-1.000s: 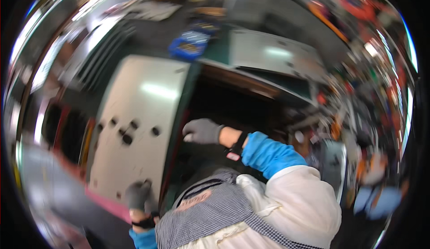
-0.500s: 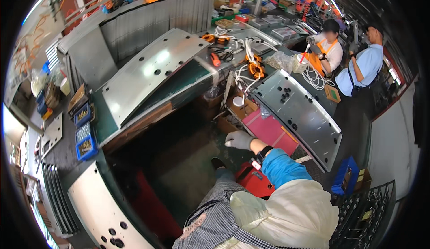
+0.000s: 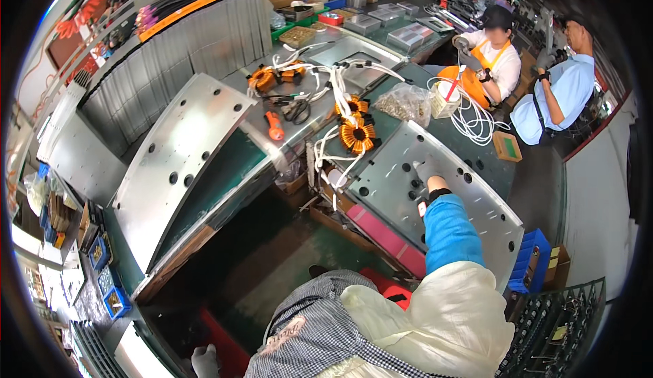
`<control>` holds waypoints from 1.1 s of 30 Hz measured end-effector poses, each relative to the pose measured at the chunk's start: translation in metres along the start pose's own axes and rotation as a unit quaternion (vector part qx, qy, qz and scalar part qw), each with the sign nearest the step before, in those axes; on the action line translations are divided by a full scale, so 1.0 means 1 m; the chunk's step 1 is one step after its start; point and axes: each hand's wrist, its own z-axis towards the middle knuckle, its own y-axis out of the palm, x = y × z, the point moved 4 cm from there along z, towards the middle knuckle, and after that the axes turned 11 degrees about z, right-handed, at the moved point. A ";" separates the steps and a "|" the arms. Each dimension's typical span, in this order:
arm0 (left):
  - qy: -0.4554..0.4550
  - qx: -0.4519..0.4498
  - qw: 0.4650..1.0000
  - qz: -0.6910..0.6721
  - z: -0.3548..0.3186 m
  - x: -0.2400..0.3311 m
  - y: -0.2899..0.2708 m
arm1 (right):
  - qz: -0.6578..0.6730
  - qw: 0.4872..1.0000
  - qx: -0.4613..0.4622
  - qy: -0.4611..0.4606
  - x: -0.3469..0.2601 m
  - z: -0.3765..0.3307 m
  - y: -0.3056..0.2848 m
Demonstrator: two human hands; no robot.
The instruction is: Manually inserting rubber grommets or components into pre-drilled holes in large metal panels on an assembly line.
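My right hand [image 3: 430, 168], in a grey glove, reaches over the grey metal panel [image 3: 469, 204] on the right. Its fingertips are at several small round black pieces [image 3: 415, 183] on that panel. The glove blurs into the grey metal, so I cannot see whether a piece is in the fingers. At the lower edge, partly cut off, my left hand [image 3: 205, 362] is gloved too. Its fingertips point up, apart, with nothing visible in them. Nearest to it is a pale panel [image 3: 139, 354].
Orange-wound ring coils [image 3: 357, 135] with white cables lie beyond the right panel. Another metal panel [image 3: 178, 153] leans on the left bench near an orange-handled tool [image 3: 274, 126]. Two people [image 3: 486, 72] are at the far right. A blue bin [image 3: 530, 262] stands at right.
My right hand has moved forward and right, from above the pink box onto the metal panel. My left hand has come into view at the lower edge. The whole view has shifted.
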 end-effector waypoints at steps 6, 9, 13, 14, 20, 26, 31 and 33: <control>0.021 -0.087 0.996 0.008 0.037 0.086 0.035 | 0.004 1.000 -0.012 0.017 -0.016 -0.008 0.013; 0.039 -0.093 0.993 0.062 0.050 0.120 0.046 | -0.016 0.999 0.002 -0.034 -0.019 -0.014 0.018; 0.073 -0.115 0.988 0.075 0.064 0.150 0.059 | -0.010 0.999 -0.019 -0.026 -0.013 -0.017 0.027; 0.071 -0.117 0.988 0.077 0.067 0.154 0.061 | -0.025 0.999 -0.014 -0.028 -0.014 -0.018 0.028; 0.061 -0.126 0.987 0.079 0.059 0.148 0.056 | -0.007 0.999 -0.034 -0.028 -0.028 -0.024 0.028; 0.043 -0.132 0.986 0.090 0.039 0.139 0.065 | 0.008 0.999 -0.019 -0.046 -0.024 -0.018 0.018; 0.051 -0.120 0.989 0.068 0.029 0.131 0.079 | 0.057 0.997 0.009 -0.059 0.003 -0.003 0.024; 0.051 -0.110 0.991 0.063 0.025 0.124 0.084 | 0.142 0.988 -0.052 -0.022 0.018 0.006 0.028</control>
